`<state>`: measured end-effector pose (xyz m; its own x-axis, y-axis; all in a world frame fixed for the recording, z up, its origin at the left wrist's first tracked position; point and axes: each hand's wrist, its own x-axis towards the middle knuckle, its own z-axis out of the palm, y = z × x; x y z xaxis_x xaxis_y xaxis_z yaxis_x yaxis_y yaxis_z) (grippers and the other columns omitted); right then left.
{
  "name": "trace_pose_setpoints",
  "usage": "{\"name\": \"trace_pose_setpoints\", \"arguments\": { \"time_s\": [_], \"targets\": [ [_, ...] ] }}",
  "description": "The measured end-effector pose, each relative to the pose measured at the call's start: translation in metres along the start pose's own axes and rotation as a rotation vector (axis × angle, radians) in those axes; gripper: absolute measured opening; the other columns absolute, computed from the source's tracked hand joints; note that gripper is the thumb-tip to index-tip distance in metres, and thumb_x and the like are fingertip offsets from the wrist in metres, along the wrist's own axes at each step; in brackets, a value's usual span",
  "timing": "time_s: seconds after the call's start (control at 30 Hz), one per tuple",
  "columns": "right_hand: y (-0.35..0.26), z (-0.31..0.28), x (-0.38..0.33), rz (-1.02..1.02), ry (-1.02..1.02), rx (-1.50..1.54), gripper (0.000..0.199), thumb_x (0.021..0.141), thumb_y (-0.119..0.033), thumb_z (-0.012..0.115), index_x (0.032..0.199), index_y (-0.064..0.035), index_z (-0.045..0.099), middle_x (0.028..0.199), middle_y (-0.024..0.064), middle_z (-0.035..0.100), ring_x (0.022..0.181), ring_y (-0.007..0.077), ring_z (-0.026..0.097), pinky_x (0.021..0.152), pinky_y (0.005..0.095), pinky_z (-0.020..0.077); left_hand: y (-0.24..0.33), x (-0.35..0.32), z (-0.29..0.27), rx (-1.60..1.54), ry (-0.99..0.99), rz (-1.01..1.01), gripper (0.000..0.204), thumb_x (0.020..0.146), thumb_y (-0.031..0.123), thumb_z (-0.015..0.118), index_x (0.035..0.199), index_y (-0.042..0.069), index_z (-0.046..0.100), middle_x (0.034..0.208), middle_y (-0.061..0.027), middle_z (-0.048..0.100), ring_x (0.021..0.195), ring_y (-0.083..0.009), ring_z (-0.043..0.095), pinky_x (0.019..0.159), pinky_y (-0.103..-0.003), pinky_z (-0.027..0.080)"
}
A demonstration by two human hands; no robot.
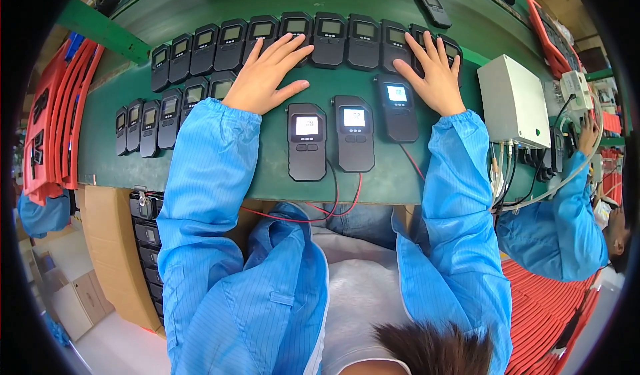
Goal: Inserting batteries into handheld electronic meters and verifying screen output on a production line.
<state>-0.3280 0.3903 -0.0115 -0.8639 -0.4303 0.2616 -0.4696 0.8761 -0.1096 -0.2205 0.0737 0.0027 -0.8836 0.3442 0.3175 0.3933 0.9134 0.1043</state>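
Note:
My left hand [272, 75] lies with spread fingers over the far row of black handheld meters, its fingertips on or just above a dark-screened meter [295, 23]. Farther right, my right hand [433, 75] is also spread, with fingers over the row's right-end meters, partly hiding them. Neither hand grips anything. Nearer to me lie three meters with lit screens: a left one [307, 160], a middle one [355, 154] and a right one [400, 125] close to my right wrist. Thin red and black wires [338, 188] run from their lower ends over the table edge.
Smaller-looking rows of unlit meters [149, 135] lie left of my left forearm. A white box with cables [513, 102] stands at the right; a co-worker's blue sleeve [567, 215] is beyond it. Another meter [433, 8] lies at the back. Red trays [53, 122] stand left.

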Motion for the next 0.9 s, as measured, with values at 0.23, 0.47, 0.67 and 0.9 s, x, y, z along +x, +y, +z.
{"name": "trace_pose_setpoints", "arguments": {
  "time_s": [0.23,0.47,0.67,0.9],
  "targets": [
    [0.007,0.004,0.0,-0.012,0.018,-0.007,0.066,0.088,-0.063,0.051,0.145,-0.031,0.04,0.155,0.0132,0.027,0.145,0.0339,0.018,0.112,0.063,0.0056,0.111,-0.028,-0.05,-1.851,0.267,0.024,0.042,0.094,0.035,0.056,0.107,-0.005,0.06,0.112,-0.0157,0.063,0.104,-0.026,0.059,0.093,-0.04,0.044],
    [0.011,0.006,0.002,-0.018,0.023,0.01,0.066,0.088,-0.064,0.049,0.145,-0.0314,0.04,0.155,0.0125,0.028,0.145,0.0337,0.018,0.111,0.0645,0.0059,0.235,-0.017,-0.105,-2.678,-0.104,0.67,0.058,0.098,0.053,0.035,0.125,0.003,0.046,0.119,-0.0102,0.045,0.107,-0.0212,0.047,0.09,-0.035,0.035],
    [0.009,0.01,0.002,-0.009,0.01,0.005,0.067,0.088,-0.065,0.049,0.145,-0.0314,0.039,0.155,0.0126,0.027,0.145,0.0336,0.018,0.111,0.0645,0.0053,0.259,0.001,-0.112,-2.627,0.184,0.859,0.065,0.096,0.059,0.03,0.119,0.001,0.05,0.119,-0.0106,0.043,0.108,-0.0223,0.043,0.091,-0.037,0.035],
    [0.011,0.007,0.002,-0.013,0.017,0.005,0.068,0.088,-0.065,0.048,0.145,-0.0312,0.039,0.155,0.0127,0.027,0.145,0.0333,0.018,0.111,0.0636,0.0051,0.282,-0.004,-0.128,-2.745,0.385,0.937,0.085,0.09,0.072,0.029,0.113,-0.005,0.054,0.122,-0.0131,0.041,0.104,-0.0225,0.042,0.092,-0.04,0.035]
  ]
}}
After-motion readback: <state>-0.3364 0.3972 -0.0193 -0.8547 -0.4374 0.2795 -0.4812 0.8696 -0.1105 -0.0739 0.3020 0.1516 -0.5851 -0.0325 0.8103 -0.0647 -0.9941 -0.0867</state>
